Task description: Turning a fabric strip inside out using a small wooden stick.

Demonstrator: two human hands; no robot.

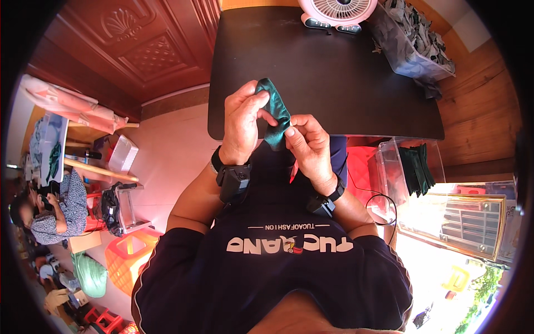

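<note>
Both of my hands hold a strip of shiny dark green fabric above my lap, by the near edge of the black table. My left hand pinches the strip's upper end between thumb and fingers, with one finger reaching toward its lower part. At the strip's lower right edge, the thumb and fingertips of my right hand grip the cloth where it puckers. The lower end hangs down between the hands. Whether the strip is a tube or a folded band, I cannot tell. Dark devices are strapped to both my wrists.
The black table carries a pink fan and a clear bin of grey scraps. A clear plastic box with dark green fabric pieces stands to my right. An orange stool and a seated person are at left.
</note>
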